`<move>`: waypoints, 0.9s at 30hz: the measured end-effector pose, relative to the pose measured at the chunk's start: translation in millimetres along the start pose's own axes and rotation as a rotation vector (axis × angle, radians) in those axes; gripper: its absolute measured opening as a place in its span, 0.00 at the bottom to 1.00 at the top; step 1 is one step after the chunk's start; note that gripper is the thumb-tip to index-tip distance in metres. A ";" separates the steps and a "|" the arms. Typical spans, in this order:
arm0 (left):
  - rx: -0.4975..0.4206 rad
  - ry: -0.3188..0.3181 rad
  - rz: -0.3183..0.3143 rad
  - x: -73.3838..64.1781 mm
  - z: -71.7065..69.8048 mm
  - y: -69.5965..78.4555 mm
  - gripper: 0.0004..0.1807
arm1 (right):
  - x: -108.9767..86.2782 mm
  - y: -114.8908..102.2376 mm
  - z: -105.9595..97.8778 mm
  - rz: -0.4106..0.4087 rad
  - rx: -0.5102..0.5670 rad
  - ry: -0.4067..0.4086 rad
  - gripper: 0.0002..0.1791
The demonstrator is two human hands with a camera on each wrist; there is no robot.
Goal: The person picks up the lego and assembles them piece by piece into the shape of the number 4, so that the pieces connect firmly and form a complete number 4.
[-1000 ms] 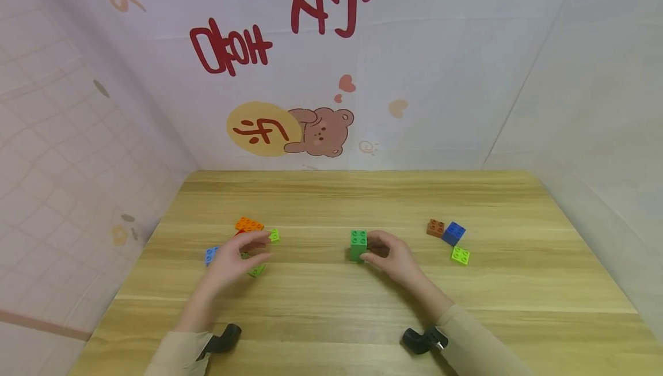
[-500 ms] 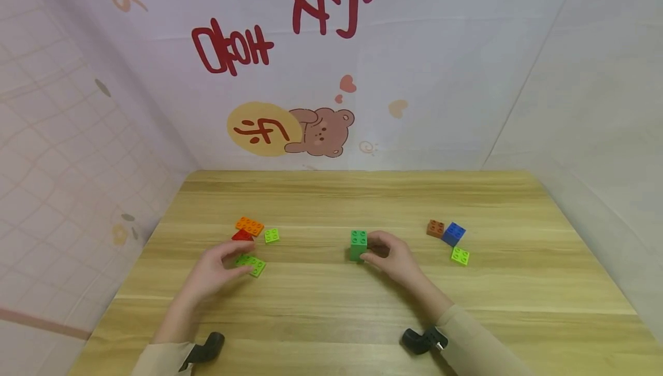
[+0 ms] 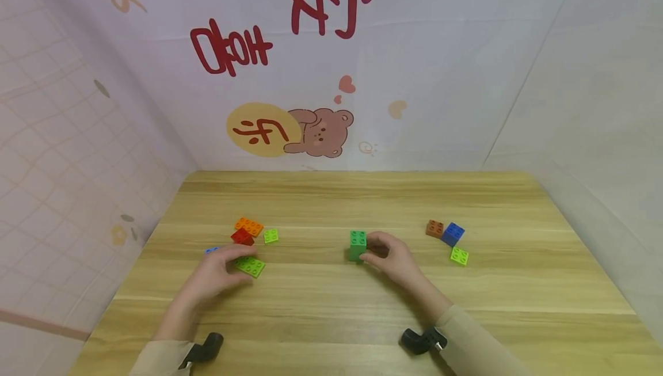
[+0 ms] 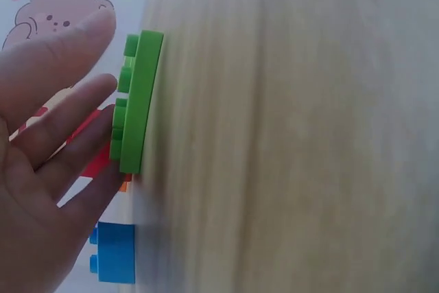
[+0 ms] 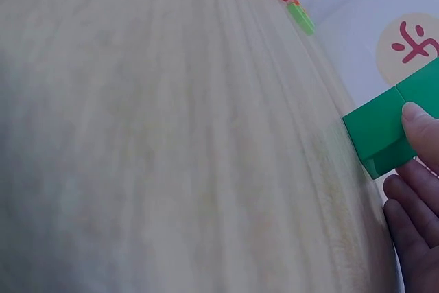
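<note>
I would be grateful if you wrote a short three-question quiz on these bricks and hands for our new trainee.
1. What does the right hand hold? A) nothing; B) the tall green block; C) a light blue brick.
2. True or false: the brown brick lies beside the dark blue brick.
3. Fill in: in the head view, the brick just beyond the red brick, farther from the person, is ____.

Key: 1. B; 2. true; 3. orange.
</note>
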State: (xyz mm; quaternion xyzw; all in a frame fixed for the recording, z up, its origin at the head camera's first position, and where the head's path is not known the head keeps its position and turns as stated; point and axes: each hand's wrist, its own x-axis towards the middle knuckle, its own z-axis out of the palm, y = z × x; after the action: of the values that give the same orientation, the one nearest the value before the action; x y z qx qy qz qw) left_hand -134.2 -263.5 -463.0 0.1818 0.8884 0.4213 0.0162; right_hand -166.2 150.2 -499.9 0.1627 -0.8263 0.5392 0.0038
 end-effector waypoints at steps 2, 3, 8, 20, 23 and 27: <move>0.009 -0.012 0.003 1.1 0.7 -1.6 0.30 | 0.4 0.0 0.4 0.002 -0.006 -0.005 0.18; 0.018 -0.019 0.004 1.6 1.1 -2.3 0.30 | 0.6 0.0 0.7 0.006 -0.007 -0.007 0.17; 0.052 -0.056 0.006 5.4 3.7 -5.1 0.28 | 0.9 0.5 0.7 0.015 0.007 -0.012 0.17; 0.023 -0.097 -0.009 7.9 6.6 -8.7 0.26 | 0.1 -0.3 -1.1 0.027 -0.014 0.001 0.17; 0.012 -0.097 -0.011 7.4 6.9 -10.9 0.25 | 0.0 -0.5 -1.1 0.029 -0.016 -0.003 0.18; -0.008 -0.106 -0.022 7.5 6.5 -13.4 0.24 | -0.2 -1.0 -0.5 0.023 -0.003 0.002 0.18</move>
State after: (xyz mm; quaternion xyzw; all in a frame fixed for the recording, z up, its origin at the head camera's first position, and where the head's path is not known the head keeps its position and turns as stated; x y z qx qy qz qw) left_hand -144.2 -264.0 -476.3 0.1941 0.8865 0.4145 0.0685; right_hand -165.8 150.3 -498.9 0.1528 -0.8289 0.5381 -0.0012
